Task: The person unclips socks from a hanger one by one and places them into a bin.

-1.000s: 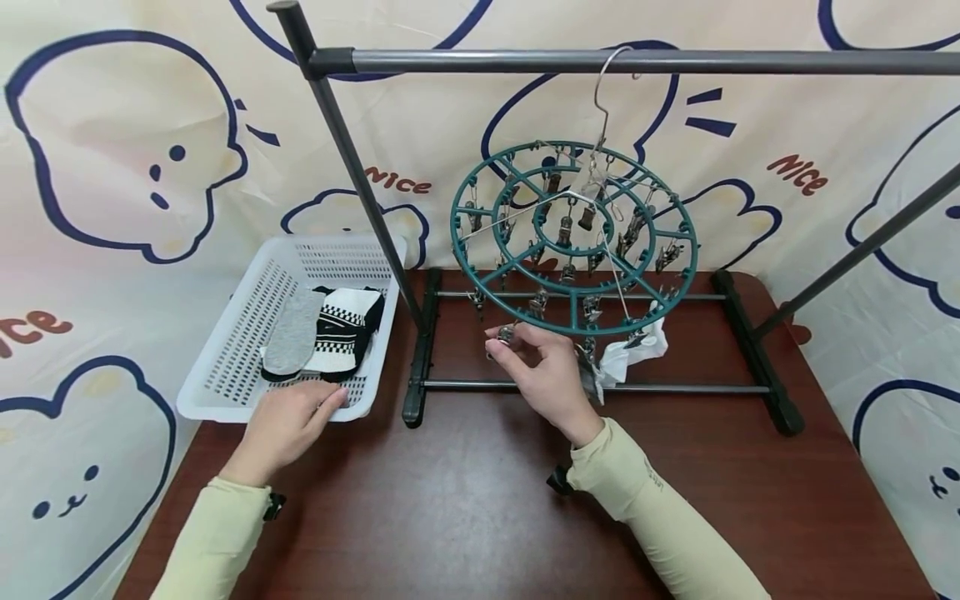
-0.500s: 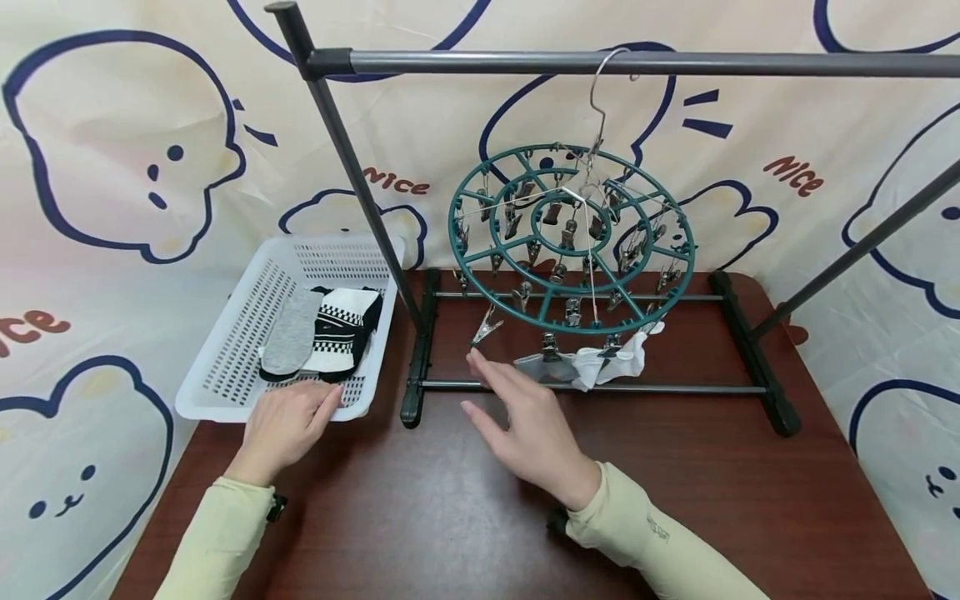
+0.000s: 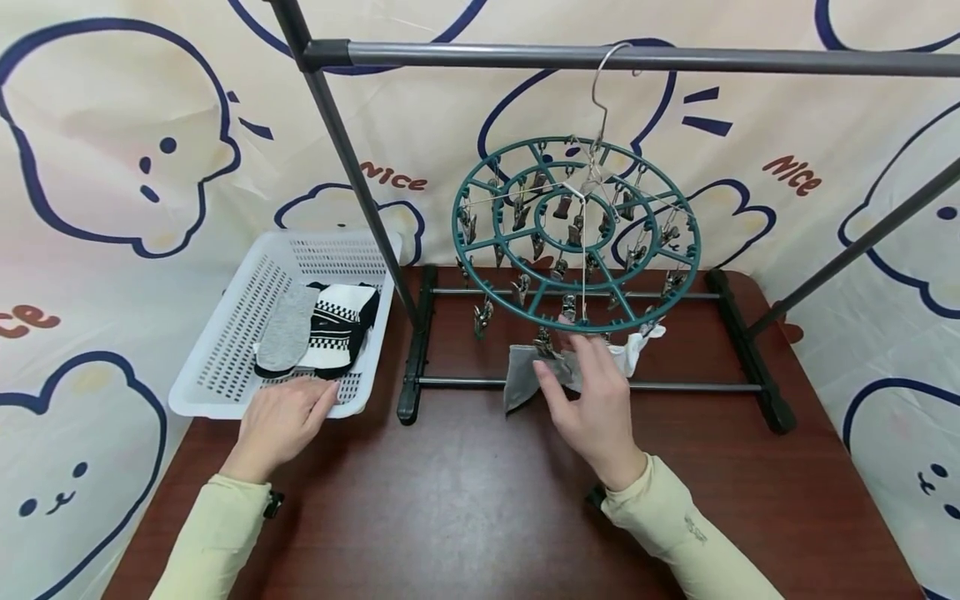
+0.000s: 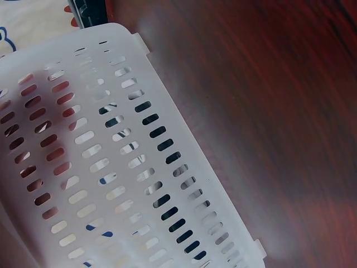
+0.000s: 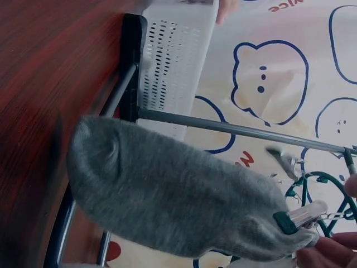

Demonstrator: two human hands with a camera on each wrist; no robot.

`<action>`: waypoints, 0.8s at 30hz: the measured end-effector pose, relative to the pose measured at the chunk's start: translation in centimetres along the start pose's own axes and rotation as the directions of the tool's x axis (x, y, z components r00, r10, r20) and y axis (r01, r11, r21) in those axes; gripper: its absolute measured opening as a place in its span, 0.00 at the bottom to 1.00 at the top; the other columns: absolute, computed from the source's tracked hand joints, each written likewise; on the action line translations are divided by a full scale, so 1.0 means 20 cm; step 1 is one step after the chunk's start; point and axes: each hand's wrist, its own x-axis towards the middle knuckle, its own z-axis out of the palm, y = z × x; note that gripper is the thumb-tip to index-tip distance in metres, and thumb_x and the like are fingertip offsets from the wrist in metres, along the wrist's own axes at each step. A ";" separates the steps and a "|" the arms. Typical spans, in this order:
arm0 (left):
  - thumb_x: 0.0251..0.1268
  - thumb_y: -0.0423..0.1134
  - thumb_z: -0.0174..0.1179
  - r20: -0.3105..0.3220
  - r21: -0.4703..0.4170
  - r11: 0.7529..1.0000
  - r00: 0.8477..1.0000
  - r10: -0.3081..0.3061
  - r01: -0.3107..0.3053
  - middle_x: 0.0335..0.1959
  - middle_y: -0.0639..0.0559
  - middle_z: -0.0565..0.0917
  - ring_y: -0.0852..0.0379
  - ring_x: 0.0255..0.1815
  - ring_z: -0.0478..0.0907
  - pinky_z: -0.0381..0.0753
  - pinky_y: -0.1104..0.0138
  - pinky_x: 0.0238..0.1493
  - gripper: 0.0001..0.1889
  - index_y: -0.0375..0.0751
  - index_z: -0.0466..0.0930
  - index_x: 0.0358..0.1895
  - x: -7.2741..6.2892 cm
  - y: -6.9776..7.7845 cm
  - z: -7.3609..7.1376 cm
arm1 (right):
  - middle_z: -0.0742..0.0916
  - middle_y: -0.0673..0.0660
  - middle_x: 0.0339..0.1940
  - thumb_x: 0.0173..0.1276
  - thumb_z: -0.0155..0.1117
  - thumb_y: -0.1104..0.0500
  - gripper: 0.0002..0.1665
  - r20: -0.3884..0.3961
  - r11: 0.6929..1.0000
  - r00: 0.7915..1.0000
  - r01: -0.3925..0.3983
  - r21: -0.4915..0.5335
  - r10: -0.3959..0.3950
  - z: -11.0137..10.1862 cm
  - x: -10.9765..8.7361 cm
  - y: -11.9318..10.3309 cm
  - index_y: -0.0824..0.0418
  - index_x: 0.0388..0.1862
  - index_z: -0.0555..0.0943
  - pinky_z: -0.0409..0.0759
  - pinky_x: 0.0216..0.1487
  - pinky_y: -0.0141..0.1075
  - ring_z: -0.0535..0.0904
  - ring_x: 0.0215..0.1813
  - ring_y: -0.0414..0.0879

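My left hand holds the near rim of a white plastic basket; its fingers show faintly through the basket wall in the left wrist view. Inside lie a grey sock and a black-and-white patterned sock. My right hand is raised at the front of a round green clip hanger, thumb apart from the fingers. Just beyond it, a grey sock hangs from a clip, with fingertips close to its clipped end. A white sock hangs behind, partly hidden.
The hanger hooks over the bar of a dark metal rack, whose feet stand on the brown table. Several metal clips dangle from the rings. A cartoon-print cloth covers the wall.
My right hand first let go of a clip at the hanger's front left, then moved right and up to the grey sock's clip. The hanger has turned and swung slightly. My left hand stays.
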 end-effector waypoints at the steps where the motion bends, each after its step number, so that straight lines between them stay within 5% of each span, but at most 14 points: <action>1: 0.72 0.41 0.57 0.001 0.002 1.000 1.000 0.003 -0.003 0.24 0.54 0.84 0.53 0.27 0.82 0.70 0.60 0.20 0.17 0.52 0.78 0.19 0.00 0.00 0.00 | 0.86 0.63 0.50 0.69 0.72 0.54 0.30 0.025 1.000 1.000 0.003 -0.011 -0.002 0.01 0.00 0.00 0.65 0.66 0.78 0.82 0.49 0.50 0.84 0.49 0.56; 6: 0.72 0.41 0.57 0.006 -0.002 1.000 1.000 0.008 -0.008 0.20 0.57 0.78 0.55 0.24 0.78 0.66 0.63 0.19 0.20 0.56 0.70 0.16 0.01 -0.01 0.01 | 0.88 0.62 0.48 0.68 0.74 0.58 0.24 0.067 1.000 0.998 -0.012 0.001 0.012 0.05 0.03 -0.01 0.67 0.59 0.82 0.86 0.43 0.47 0.86 0.45 0.52; 10: 0.72 0.41 0.57 0.011 0.003 1.000 1.000 -0.001 0.001 0.18 0.57 0.76 0.55 0.23 0.77 0.63 0.64 0.18 0.21 0.57 0.68 0.15 0.00 -0.01 0.01 | 0.90 0.58 0.45 0.70 0.73 0.57 0.19 0.095 0.993 0.991 -0.096 0.075 0.089 0.08 0.06 -0.02 0.63 0.56 0.85 0.86 0.45 0.43 0.87 0.44 0.49; 18: 0.72 0.41 0.57 0.016 0.004 1.000 1.000 -0.014 0.014 0.18 0.57 0.73 0.55 0.21 0.76 0.63 0.64 0.18 0.23 0.57 0.65 0.15 0.00 -0.01 0.00 | 0.92 0.51 0.40 0.70 0.74 0.55 0.12 0.201 0.928 0.957 -0.260 0.268 0.210 0.12 0.12 -0.04 0.58 0.49 0.89 0.85 0.39 0.34 0.88 0.38 0.41; 24: 0.72 0.41 0.57 0.013 0.008 1.000 1.000 -0.015 0.015 0.18 0.57 0.73 0.54 0.21 0.76 0.63 0.63 0.18 0.23 0.57 0.64 0.15 0.00 -0.01 0.00 | 0.92 0.49 0.41 0.68 0.75 0.54 0.12 0.256 0.903 0.938 -0.307 0.302 0.233 0.14 0.14 -0.05 0.53 0.49 0.90 0.86 0.42 0.33 0.86 0.40 0.39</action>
